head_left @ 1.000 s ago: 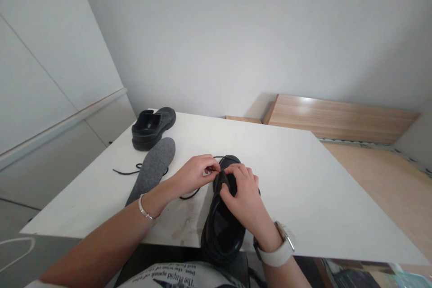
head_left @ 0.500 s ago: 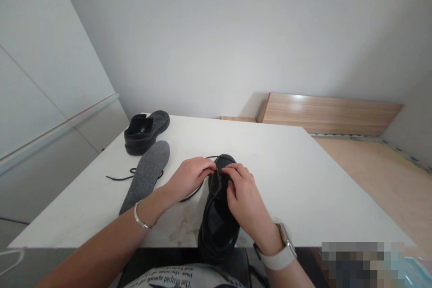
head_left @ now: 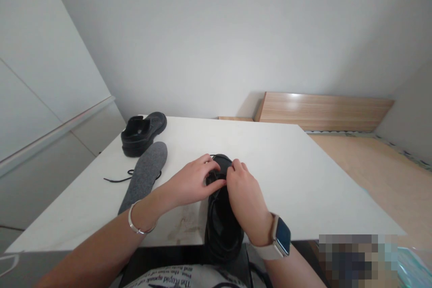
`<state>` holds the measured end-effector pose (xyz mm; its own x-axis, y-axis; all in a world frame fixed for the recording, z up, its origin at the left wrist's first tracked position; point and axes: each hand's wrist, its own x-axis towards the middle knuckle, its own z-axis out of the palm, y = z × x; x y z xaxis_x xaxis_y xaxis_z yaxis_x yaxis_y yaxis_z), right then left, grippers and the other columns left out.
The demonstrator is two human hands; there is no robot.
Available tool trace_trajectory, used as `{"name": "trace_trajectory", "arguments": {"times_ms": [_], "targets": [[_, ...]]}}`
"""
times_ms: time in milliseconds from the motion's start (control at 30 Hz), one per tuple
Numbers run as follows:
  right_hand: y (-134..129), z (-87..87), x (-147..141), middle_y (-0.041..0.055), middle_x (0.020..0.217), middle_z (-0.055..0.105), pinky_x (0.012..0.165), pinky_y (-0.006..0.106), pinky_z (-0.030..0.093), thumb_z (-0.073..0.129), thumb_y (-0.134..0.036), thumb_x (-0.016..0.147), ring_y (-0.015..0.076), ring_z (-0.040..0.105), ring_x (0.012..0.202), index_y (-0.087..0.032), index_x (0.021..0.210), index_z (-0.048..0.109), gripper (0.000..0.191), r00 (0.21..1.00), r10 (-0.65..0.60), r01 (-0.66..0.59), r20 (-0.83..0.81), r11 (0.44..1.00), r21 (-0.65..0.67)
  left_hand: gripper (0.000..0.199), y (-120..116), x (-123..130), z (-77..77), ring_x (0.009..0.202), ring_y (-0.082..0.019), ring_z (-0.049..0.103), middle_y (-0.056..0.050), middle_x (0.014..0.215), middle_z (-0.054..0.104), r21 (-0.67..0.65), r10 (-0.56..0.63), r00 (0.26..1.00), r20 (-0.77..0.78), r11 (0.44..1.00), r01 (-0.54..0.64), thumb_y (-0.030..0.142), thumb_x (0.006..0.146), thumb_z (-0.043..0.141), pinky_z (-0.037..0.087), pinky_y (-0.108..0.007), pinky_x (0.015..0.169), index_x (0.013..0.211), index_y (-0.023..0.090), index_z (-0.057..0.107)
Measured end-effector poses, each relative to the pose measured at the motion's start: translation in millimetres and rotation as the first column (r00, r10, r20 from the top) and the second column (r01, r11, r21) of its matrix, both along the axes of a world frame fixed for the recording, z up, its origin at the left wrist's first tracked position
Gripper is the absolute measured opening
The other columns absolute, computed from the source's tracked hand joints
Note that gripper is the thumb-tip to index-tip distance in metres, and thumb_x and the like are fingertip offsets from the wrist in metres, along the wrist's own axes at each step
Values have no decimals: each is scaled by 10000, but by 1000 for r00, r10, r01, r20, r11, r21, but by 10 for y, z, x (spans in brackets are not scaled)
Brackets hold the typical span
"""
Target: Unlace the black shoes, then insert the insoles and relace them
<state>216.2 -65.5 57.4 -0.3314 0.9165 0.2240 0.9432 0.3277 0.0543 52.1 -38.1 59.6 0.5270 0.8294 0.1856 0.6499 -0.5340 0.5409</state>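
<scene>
A black shoe (head_left: 223, 229) stands at the table's front edge, toe pointing away from me. My left hand (head_left: 194, 179) is on the left of its lacing area, thumb and forefinger apart over the eyelets. On the shoe's right side my right hand (head_left: 243, 193) has its fingers closed near the eyelets; whatever they pinch is hidden. Part of a black lace shows by the toe. Farther left lie a grey insole (head_left: 145, 175) and, behind it, a second black shoe (head_left: 143, 134). A loose black lace (head_left: 116, 181) runs out from under the insole.
The white table (head_left: 276, 166) reaches to the grey wall. Beyond its right side are a wooden headboard (head_left: 324, 112) and a pale wooden surface (head_left: 357, 162). White panels (head_left: 37, 76) rise on the left. A blurred patch and clear plastic sit at the lower right.
My left thumb and forefinger have spread apart over the lacing area. My right hand has turned, its fingers now more curled and the watch face showing. The lace loop left of the shoe no longer shows.
</scene>
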Motion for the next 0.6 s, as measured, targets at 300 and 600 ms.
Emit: {"name": "trace_trajectory", "arguments": {"times_ms": [300,600], "targets": [[55,57,-3,169,991,647,703,364,520,442,81,849,274,616,862,-105,930,695,325,999,-16,17,39,1000,-25,163,159,-26,35,766,-199,604,-60,841,640,-43,13,994,-111,999,-18,111,737,572,458,-306,705,827,153,702],[79,-35,69,130,965,633,711,352,480,430,68,859,257,591,846,-135,929,643,303,997,-14,14,-74,1000,7,185,237,4,-13,801,-228,653,-75,832,692,90,-5,977,-213,996,25,94,844,555,460,-319,724,759,174,698]]}}
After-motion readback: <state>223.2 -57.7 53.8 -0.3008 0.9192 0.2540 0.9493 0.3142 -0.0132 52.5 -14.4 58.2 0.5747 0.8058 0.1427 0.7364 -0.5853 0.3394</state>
